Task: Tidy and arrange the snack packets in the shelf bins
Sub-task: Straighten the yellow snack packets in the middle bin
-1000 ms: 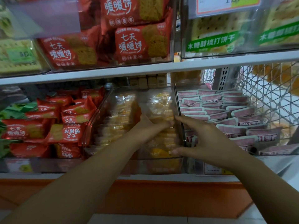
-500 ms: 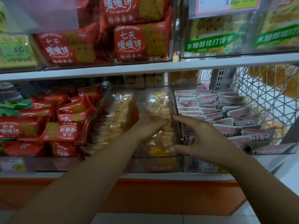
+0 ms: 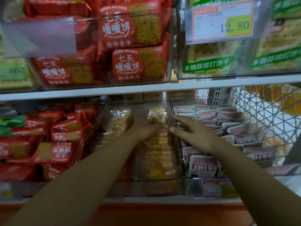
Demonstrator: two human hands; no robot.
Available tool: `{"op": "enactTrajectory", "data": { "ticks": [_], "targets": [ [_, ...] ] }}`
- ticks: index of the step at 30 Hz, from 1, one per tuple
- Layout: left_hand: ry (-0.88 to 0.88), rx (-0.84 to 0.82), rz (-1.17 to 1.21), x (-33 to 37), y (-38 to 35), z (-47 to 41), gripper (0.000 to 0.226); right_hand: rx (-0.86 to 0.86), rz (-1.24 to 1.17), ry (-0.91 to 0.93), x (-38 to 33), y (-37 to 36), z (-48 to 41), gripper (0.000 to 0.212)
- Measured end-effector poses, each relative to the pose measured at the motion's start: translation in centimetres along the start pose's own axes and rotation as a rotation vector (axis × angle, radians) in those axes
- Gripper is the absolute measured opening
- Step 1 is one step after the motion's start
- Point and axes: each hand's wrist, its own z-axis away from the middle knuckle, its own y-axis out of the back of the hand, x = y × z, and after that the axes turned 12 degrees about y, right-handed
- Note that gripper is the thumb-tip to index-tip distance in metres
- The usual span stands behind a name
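My left hand lies on the clear-wrapped yellow snack packets inside the clear plastic bin; I cannot tell whether its fingers grip one. Just to its right, my right hand is spread, holding nothing, over the pink-and-white flat packets.

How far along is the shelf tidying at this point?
Looks done: the pink packets on the right lie in fairly neat rows. In hand: the left hand is on the yellow packets in the middle bin, with the open right hand at its right wall. Left to do: the red packets on the left lie jumbled at mixed angles.
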Motion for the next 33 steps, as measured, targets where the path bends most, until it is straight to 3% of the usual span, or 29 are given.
{"op": "enactTrajectory", "data": {
  "ticks": [5, 18, 24, 27, 29, 33],
  "targets": [
    [-0.054, -0.139, -0.123, -0.2, 0.6, -0.3, 0.085, -0.003, 0.011, -0.005, 0.9, 0.0, -0.4, 0.06],
    [-0.07, -0.241, -0.122, -0.5, 0.1, -1.4, 0.106, 0.005, 0.029, 0.02, 0.7, -0.2, -0.3, 0.055],
    [-0.074, -0.307, -0.158, -0.5, 0.8, -1.3, 0.101, 0.005, 0.02, 0.021, 0.8, 0.0, -0.4, 0.056],
    [-0.043, -0.13, -0.082, -0.2, 1.3, -2.3, 0.082, 0.025, 0.023, 0.03, 0.7, 0.2, -0.8, 0.057],
    [0.007, 0.013, 0.08, 0.0, 1.1, -3.2, 0.095, 0.026, 0.016, 0.023, 0.6, 0.2, -1.1, 0.059],
    [0.017, 0.024, 0.031, 0.5, 0.1, -4.4, 0.096, -0.002, -0.007, 0.014, 0.7, 0.1, -1.2, 0.061]
  ]
}}
